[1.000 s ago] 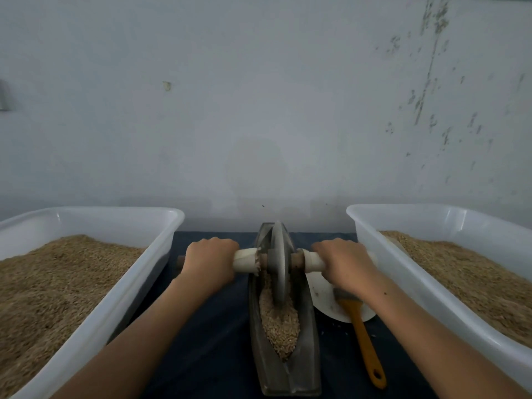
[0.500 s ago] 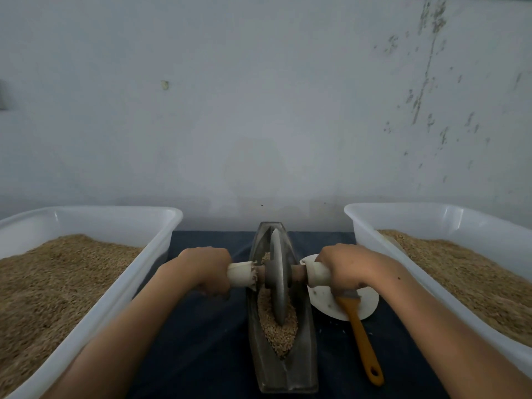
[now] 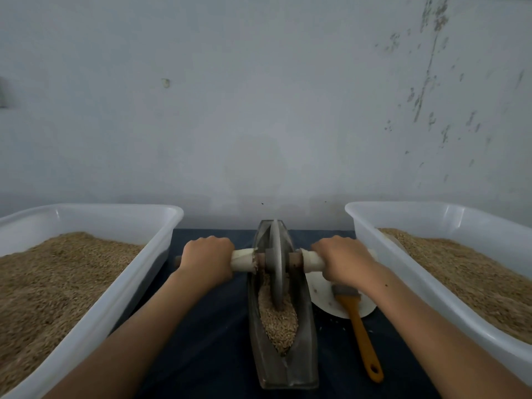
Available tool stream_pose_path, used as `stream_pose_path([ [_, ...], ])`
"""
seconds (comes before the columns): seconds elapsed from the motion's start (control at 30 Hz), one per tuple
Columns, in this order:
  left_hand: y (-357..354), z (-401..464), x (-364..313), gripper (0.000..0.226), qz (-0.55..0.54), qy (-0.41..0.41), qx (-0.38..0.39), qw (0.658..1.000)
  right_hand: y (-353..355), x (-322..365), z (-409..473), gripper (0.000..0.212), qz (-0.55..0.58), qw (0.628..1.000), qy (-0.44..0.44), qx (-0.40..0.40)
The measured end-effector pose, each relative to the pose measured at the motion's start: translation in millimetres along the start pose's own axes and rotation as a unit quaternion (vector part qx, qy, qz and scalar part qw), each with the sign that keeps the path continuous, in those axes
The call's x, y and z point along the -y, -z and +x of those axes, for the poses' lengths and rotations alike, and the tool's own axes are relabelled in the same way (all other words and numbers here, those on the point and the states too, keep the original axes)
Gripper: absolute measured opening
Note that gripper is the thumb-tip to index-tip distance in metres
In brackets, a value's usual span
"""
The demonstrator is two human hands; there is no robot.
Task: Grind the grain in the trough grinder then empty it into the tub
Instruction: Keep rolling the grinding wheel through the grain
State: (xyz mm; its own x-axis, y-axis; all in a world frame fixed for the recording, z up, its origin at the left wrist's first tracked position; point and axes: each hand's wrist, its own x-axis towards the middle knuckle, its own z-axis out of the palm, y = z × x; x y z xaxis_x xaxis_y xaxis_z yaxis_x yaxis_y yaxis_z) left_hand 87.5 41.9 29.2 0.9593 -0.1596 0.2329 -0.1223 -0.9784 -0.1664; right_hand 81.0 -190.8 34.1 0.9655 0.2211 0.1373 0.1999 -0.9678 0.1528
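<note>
Now left hand (image 3: 207, 260) and right hand (image 3: 344, 259) each grip the axle handle (image 3: 244, 260), wheel (image 3: 277, 263) standing in grain (image 3: 277, 321).

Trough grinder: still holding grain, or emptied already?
Still loaded. Whole-looking grain fills the trough around the wheel; both the left hand and right hand grip the axle handles.
</note>
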Motion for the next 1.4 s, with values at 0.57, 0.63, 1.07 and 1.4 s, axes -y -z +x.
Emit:
stream_pose_path([
  [0.57,-9.4,1.1,-3.8,0.016,0.009,0.0,-0.135,0.991,-14.5,3.7,1.2,0.016,0.011,0.993,-0.024,-0.115],
  [0.63,-11.9,1.1,-2.5,0.016,0.008,-0.011,-0.149,0.989,-14.7,3.0,0.3,0.015,0.014,0.993,-0.021,-0.114],
  [1.07,7.1,0.6,4.8,0.042,-0.019,-0.019,0.123,0.992,19.1,-0.4,-7.7,0.034,0.032,0.988,-0.007,0.154],
  [1.4,-10.8,1.4,-1.3,0.018,-0.012,-0.022,-0.13,0.991,-14.6,2.4,0.0,0.019,0.018,0.993,-0.02,-0.112],
])
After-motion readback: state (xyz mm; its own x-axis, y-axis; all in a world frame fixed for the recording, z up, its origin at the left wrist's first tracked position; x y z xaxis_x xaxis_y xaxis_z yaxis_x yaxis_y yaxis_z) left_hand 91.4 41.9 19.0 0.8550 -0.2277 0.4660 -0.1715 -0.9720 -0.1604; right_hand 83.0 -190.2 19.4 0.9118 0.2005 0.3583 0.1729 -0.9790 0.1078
